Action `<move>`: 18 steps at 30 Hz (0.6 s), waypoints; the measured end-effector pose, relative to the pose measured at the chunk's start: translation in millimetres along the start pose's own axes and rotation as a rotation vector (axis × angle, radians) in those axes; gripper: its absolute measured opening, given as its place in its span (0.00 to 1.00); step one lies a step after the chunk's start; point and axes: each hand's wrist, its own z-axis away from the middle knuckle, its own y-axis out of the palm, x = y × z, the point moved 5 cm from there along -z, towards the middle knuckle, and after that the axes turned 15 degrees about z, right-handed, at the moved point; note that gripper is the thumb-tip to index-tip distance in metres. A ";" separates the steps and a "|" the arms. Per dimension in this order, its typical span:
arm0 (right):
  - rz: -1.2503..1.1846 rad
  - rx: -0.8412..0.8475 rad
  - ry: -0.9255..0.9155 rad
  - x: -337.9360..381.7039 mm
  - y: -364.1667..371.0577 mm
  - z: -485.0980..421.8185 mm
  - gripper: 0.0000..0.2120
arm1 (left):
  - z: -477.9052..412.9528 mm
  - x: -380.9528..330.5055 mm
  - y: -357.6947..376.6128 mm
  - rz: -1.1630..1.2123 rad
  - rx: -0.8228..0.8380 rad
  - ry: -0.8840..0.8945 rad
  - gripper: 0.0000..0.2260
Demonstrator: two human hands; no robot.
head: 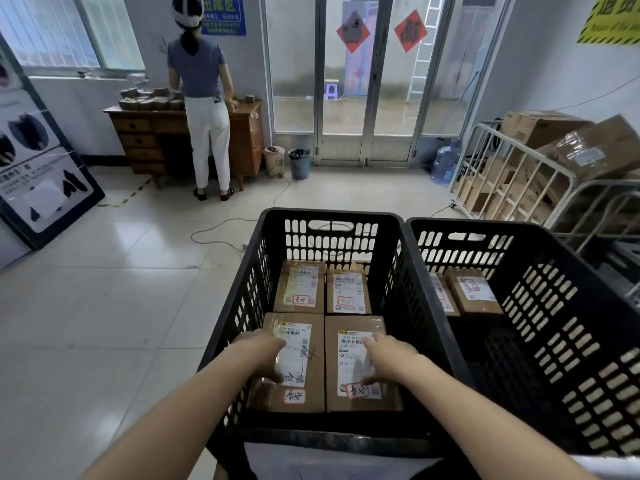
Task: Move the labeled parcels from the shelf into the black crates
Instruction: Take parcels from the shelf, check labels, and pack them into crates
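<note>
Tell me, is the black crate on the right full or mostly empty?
Mostly empty. The right crate holds just two visible labeled parcels at its far end; the rest of its floor is bare.

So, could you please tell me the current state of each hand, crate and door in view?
Left hand: open, resting on near-left parcel.
Right hand: open, resting on near-right parcel.
Left crate: holds four parcels, flat, labels up.
Right crate: holds two parcels at its far end.
Glass doors: shut.
</note>
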 end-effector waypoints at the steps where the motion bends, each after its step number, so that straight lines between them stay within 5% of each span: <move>1: -0.012 -0.015 0.006 -0.5 -2.2 4.5 0.36 | 3.3 -1.2 -1.9 0.014 -0.010 0.006 0.28; 18: -0.070 -0.290 0.143 -8.6 -44.4 129.9 0.32 | 84.5 -73.5 -39.0 0.077 -0.210 0.253 0.30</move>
